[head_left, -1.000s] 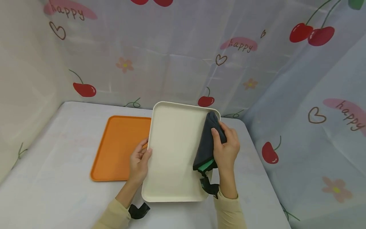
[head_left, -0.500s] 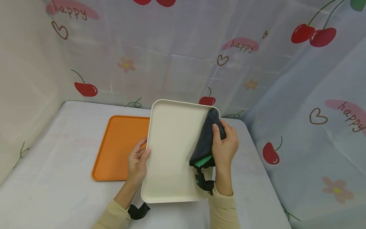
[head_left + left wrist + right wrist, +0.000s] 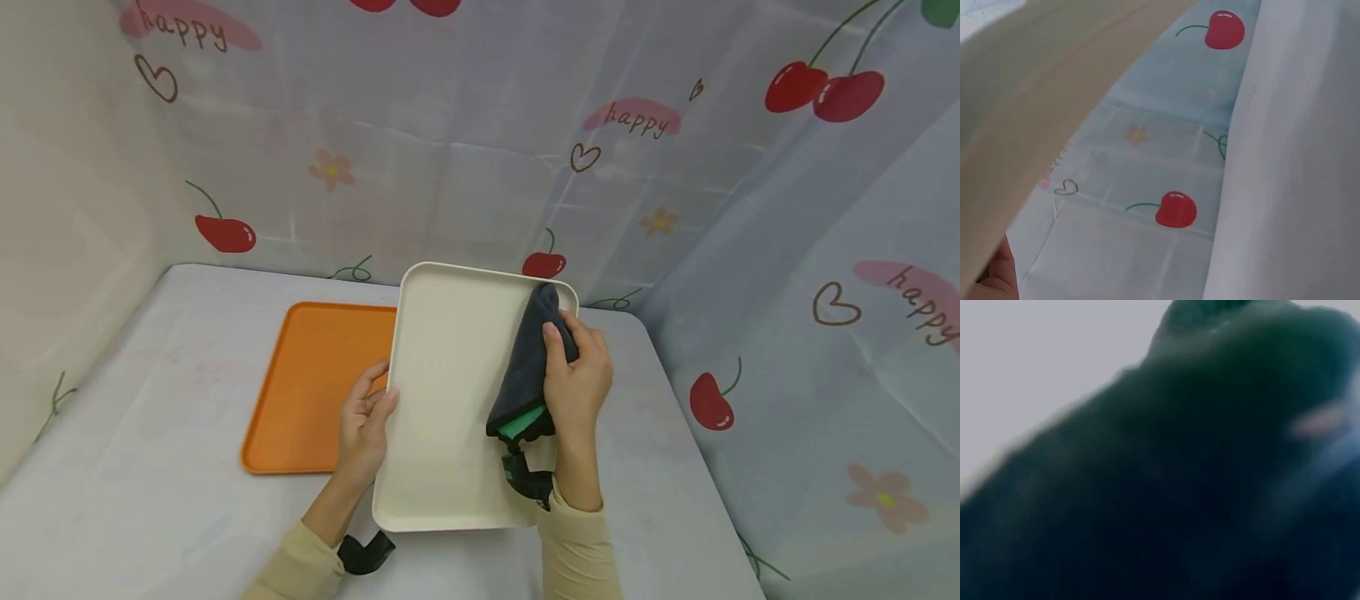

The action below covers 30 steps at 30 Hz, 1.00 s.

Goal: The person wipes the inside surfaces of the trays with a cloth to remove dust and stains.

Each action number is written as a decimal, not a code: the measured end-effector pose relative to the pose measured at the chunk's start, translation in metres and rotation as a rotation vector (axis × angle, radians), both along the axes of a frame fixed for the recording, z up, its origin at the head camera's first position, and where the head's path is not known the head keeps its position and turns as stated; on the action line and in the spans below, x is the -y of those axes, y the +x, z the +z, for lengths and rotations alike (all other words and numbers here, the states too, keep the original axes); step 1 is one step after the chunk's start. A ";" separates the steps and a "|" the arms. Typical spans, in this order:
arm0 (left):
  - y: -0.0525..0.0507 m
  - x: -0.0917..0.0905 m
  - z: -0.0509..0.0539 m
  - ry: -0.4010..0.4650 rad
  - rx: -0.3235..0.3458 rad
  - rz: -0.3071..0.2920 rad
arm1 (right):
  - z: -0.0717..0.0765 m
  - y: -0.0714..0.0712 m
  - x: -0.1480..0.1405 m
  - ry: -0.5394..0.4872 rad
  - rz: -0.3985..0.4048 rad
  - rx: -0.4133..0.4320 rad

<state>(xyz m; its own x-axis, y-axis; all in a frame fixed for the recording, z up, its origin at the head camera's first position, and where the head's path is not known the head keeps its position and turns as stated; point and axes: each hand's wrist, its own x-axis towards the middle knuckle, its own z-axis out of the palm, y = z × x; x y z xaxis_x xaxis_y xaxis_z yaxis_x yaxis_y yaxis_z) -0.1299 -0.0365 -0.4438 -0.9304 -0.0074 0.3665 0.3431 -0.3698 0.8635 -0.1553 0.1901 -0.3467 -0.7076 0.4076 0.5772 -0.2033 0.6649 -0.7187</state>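
Note:
A cream tray (image 3: 442, 408) is held up off the white table. My left hand (image 3: 366, 421) grips its left rim, with the thumb on the front edge. In my right hand (image 3: 577, 375) is a dark grey cloth (image 3: 517, 371) with a green underside, pinched and lying against the right part of the tray. The left wrist view has a blurred beige edge, likely the tray (image 3: 1041, 119), and part of my left hand (image 3: 999, 278) in the lower corner. Very near and dark, the cloth (image 3: 1147, 481) fills most of the right wrist view.
An orange tray (image 3: 315, 392) lies on the table (image 3: 150, 417), partly behind the cream tray and my left hand. Cherry-printed sheeting (image 3: 465, 192) hangs behind the table and on its right. Each wrist carries a black mount (image 3: 366, 553).
My right hand has moved the cloth leftward along the tray's surface, away from its right rim. The left hand and the cream tray stay nearly where they were.

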 end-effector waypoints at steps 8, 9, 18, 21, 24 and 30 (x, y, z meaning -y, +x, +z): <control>0.000 -0.003 -0.002 -0.004 0.007 -0.010 | 0.001 -0.001 0.016 0.022 0.067 0.022; 0.000 -0.003 -0.002 -0.006 0.007 -0.009 | 0.001 -0.001 0.018 0.025 0.074 0.026; 0.000 -0.005 -0.003 -0.018 0.017 -0.011 | 0.003 -0.002 0.040 0.039 0.142 0.070; 0.000 -0.006 -0.004 -0.020 0.003 -0.013 | 0.002 -0.003 0.048 0.067 0.170 0.050; 0.000 -0.007 -0.005 -0.022 -0.010 -0.018 | 0.001 -0.004 0.054 0.095 0.194 0.024; 0.000 -0.009 -0.006 -0.034 -0.033 -0.019 | 0.001 -0.004 0.065 0.127 0.232 0.012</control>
